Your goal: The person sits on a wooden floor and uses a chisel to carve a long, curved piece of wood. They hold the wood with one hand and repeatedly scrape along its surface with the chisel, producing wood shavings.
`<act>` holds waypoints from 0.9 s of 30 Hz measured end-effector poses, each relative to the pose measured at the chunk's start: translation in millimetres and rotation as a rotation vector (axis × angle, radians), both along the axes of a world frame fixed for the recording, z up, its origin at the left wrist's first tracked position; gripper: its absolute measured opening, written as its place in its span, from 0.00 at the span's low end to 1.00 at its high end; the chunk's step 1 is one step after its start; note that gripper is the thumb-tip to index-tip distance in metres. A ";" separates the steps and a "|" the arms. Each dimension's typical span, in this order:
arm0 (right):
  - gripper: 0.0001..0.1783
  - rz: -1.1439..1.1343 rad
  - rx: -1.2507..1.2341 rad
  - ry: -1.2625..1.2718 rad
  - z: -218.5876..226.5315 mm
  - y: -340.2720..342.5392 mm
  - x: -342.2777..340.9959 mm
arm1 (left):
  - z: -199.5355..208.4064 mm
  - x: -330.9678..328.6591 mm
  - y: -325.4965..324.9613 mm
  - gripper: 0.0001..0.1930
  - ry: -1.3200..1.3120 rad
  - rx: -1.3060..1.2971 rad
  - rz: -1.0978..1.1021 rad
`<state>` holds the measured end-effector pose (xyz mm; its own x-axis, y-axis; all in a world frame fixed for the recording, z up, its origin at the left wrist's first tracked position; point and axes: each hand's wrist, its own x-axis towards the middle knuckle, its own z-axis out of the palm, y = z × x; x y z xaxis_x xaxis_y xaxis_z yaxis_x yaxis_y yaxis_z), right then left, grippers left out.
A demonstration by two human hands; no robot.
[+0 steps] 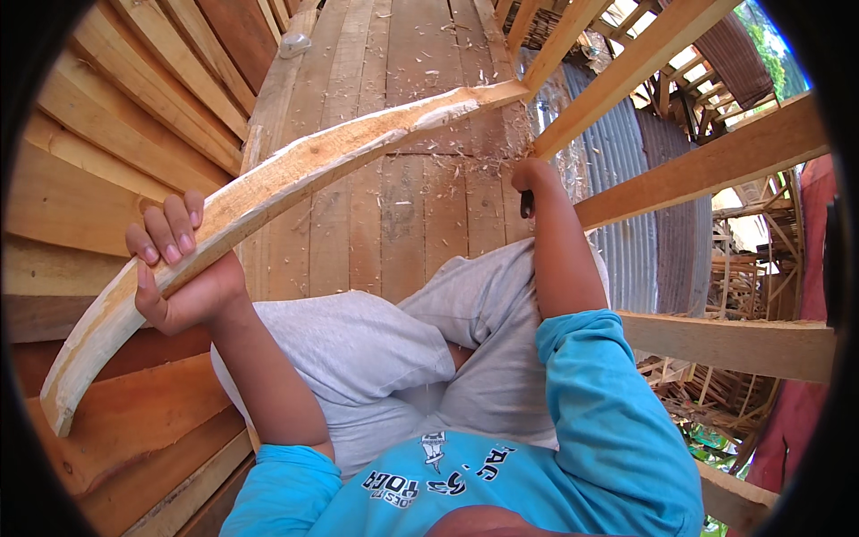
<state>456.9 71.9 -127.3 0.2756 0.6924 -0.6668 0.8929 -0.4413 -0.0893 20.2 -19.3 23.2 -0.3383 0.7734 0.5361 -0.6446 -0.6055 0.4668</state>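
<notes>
A long length of wood [295,164], its surface roughly shaved with pale whitish edges, slants across the view from the lower left to the upper right. My left hand [183,264] is wrapped around it near its lower left part, thumb on the near side and fingers over the far side. The far end of the wood meets an upright slat at the right. My right hand [530,176] is by the railing, bent down at the wrist and looking closed. Something dark shows beneath it, too hidden to name; most of its fingers cannot be seen.
Curled shavings lie scattered over the plank floor [358,242]. Boards [80,179] form a wall on my left. At the right, wooden rails [707,170] stand before grey corrugated metal sheets [617,170] and stacked sticks. A small clear container [294,45] sits at the far left.
</notes>
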 end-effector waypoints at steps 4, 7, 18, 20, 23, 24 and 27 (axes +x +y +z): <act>0.16 0.222 0.152 -0.113 -96.4 23.1 39.2 | 1.1 14.8 7.8 0.11 -0.025 0.025 -0.063; 0.15 0.214 0.329 -0.175 -81.6 34.6 -13.8 | 0.1 4.9 2.0 0.11 -0.003 0.013 -0.016; 0.16 -0.356 0.118 0.102 -48.3 18.8 -11.9 | -2.8 -1.7 1.3 0.14 0.010 0.006 -0.005; 0.18 -0.315 0.137 0.103 -49.8 24.7 -13.6 | -0.8 2.1 0.3 0.12 0.002 0.007 -0.002; 0.17 -0.033 0.303 -0.087 -78.5 36.2 14.1 | 2.8 10.7 4.3 0.11 -0.013 0.011 -0.029; 0.17 0.120 0.388 -0.231 -82.9 37.3 22.3 | 2.6 12.1 5.1 0.12 -0.016 0.011 -0.037; 0.13 0.183 0.370 -0.222 -59.5 37.6 19.0 | 0.0 4.7 2.9 0.12 -0.010 0.018 -0.037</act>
<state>475.9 109.6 -186.8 0.2349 0.9231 -0.3046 0.9684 -0.2494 -0.0091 25.0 -16.4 23.2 -0.3151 0.7756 0.5469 -0.6714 -0.5895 0.4491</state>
